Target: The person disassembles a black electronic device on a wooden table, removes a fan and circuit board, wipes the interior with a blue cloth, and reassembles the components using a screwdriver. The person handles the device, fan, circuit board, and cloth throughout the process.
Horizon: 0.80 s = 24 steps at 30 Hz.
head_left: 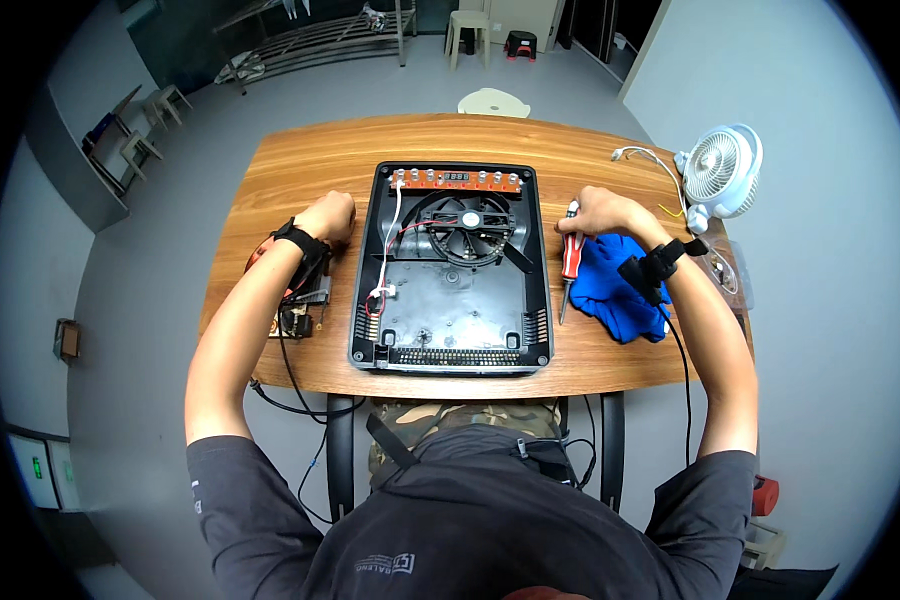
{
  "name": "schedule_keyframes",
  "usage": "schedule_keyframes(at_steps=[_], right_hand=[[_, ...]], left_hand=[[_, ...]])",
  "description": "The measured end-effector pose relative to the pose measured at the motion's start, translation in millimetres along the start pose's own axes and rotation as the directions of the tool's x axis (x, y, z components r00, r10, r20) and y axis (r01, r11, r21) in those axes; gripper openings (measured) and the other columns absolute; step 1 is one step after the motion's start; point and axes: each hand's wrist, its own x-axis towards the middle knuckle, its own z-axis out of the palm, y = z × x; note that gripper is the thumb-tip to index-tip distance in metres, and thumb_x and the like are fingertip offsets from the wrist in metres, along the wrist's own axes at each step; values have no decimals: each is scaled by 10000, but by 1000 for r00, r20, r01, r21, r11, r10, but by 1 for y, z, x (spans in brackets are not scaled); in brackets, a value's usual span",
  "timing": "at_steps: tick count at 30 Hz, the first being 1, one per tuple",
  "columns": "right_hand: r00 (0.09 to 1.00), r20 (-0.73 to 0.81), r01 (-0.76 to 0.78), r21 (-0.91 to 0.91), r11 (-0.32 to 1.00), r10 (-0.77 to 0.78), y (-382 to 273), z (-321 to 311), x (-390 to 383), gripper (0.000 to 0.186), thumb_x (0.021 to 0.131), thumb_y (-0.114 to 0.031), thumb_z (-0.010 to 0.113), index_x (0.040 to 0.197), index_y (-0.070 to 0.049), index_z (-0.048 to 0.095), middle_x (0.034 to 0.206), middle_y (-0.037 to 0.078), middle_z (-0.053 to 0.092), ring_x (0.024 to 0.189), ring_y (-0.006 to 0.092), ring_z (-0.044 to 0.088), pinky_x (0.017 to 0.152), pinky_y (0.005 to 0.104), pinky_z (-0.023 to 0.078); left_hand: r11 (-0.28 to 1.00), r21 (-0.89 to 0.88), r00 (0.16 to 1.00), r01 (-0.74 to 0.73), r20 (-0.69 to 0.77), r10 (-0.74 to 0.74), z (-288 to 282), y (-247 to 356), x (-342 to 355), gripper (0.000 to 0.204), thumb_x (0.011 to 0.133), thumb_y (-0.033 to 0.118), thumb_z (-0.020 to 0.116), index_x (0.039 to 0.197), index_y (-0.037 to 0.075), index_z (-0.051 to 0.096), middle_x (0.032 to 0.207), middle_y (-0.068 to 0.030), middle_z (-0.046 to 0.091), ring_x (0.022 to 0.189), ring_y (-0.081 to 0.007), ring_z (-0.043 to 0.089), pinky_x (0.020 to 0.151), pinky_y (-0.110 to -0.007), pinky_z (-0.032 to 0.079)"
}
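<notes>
In the middle of the table lies an open black housing of an induction cooker [450, 310], with a black cooling fan [470, 225] and an orange circuit board [450, 181] along its far end. My left hand [328, 215] rests as a fist on the wood just left of the housing, with nothing showing in it. To the right of the housing, my right hand [605, 212] grips a red-handled screwdriver [571, 258], its shaft pointing toward me. A blue cloth [620, 290] lies beside the screwdriver, under my right wrist.
Partly behind my left forearm sits a circuit board assembly [295, 320] with a red coil [261, 252]. A white fan [720, 172] stands at the right, near a clear plastic tray [732, 275]. The wooden table [320, 145] has a stool [494, 102] beyond its far edge.
</notes>
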Motion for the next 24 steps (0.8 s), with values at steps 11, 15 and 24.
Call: schedule_keyframes(at_steps=[11,15,24], right_hand=[[997,79,-12,16,1000,11,17,39,39,493,821,-452,754,831,41,745,782,162,739,686,243,714,639,376,565],[998,58,20,-79,997,-15,14,52,49,542,801,-475,769,855,63,737,838,222,739,761,307,732,695,409,573],[999,-29,18,-144,989,-22,1,45,35,572,801,-472,769,932,81,716,933,301,714,916,418,709,823,463,561]], left_hand=[[994,-104,999,-26,-32,23,-47,11,-29,146,700,135,812,783,57,721,809,-136,743,800,-281,730,743,-388,571],[975,-42,967,-217,-146,209,-43,26,-34,215,693,160,852,807,37,717,756,-116,727,733,-265,717,686,-370,566],[917,17,901,-398,-183,394,-37,101,-31,221,732,140,808,925,45,760,869,-130,748,868,-298,726,773,-401,576]])
